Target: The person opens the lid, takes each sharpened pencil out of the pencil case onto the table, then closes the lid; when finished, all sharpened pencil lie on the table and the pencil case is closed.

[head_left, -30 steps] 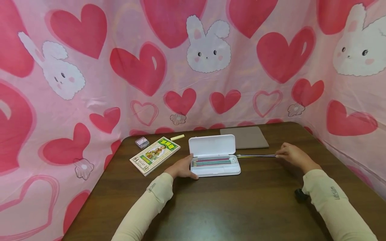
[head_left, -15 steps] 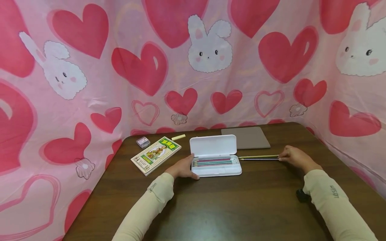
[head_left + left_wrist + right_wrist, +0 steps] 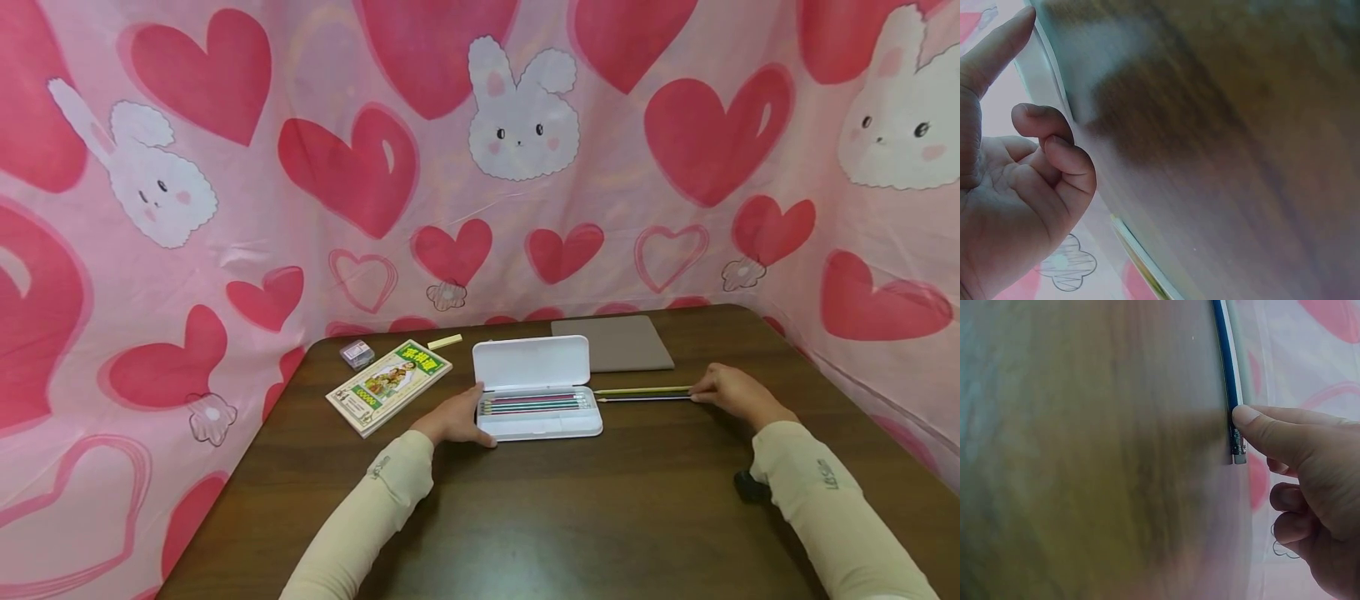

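Note:
A white pencil case (image 3: 558, 426) lies with its lid (image 3: 531, 361) raised, and several pencils (image 3: 532, 406) rest side by side in its rear compartment. My left hand (image 3: 452, 418) holds the case's left end, thumb at the front corner; in the left wrist view the thumb (image 3: 1007, 44) reaches along the white edge while other fingers curl. Right of the case, my right hand (image 3: 731, 393) pinches a dark blue pencil (image 3: 1227, 362) near its eraser end between thumb and index finger. A yellow pencil (image 3: 645, 390) lies just behind it, its right end at the fingertips.
A comic-style book (image 3: 388, 386) lies left of the case, with a small boxed item (image 3: 357, 355) and a pale yellow strip (image 3: 445, 342) behind it. A flat grey-brown board (image 3: 630, 343) sits behind the lid. A heart-print curtain (image 3: 345, 183) surrounds the brown table (image 3: 570, 517).
The two pencils at my right hand, almost overlapping a second ago, now lie apart, the yellow one behind and the dark one in front. My left hand has stayed on the case.

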`<state>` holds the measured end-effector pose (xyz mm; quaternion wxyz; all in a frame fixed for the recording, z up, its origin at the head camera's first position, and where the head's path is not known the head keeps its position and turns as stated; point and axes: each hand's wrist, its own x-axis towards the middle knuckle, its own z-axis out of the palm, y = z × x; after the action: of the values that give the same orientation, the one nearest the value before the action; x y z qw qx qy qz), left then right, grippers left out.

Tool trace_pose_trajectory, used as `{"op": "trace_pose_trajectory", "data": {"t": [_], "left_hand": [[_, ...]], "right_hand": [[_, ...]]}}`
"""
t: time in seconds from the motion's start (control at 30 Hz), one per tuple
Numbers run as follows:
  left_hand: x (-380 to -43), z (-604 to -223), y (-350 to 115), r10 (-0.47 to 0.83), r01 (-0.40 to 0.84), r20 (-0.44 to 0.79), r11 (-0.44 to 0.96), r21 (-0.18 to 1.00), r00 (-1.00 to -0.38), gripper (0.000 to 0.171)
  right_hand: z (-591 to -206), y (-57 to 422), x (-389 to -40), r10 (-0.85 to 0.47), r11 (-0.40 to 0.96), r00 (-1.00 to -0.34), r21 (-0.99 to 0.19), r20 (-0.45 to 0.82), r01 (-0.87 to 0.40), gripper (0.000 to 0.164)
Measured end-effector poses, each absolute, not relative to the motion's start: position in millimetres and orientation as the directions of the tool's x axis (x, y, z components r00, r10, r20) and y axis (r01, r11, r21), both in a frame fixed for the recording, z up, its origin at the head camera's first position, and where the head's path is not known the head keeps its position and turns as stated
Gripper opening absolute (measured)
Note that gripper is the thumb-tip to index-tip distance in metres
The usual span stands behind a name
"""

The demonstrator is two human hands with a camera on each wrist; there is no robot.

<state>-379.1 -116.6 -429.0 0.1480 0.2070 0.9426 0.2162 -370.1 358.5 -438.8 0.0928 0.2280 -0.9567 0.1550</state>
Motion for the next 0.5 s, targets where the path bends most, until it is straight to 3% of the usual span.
{"op": "trace_pose_trajectory", "data": {"t": [0.3,0.5], "left_hand": [[-378.3,-430.3,-116.8,0.464,0.346,-0.166,0.815,0.465,-0.870,0.108],[-377.0,-429.8,-116.9,0.471,0.352,-0.160,0.809,0.471,-0.868,0.107]], "right_hand": [[-439.5,356.6,-372.0,-0.367,0.880,-0.911,-0.248,0.187,-0.405,0.009],[-435.3,351.5,-370.3,-0.312,0.887,-0.932,-0.295,0.183,-0.354,0.019]]}}
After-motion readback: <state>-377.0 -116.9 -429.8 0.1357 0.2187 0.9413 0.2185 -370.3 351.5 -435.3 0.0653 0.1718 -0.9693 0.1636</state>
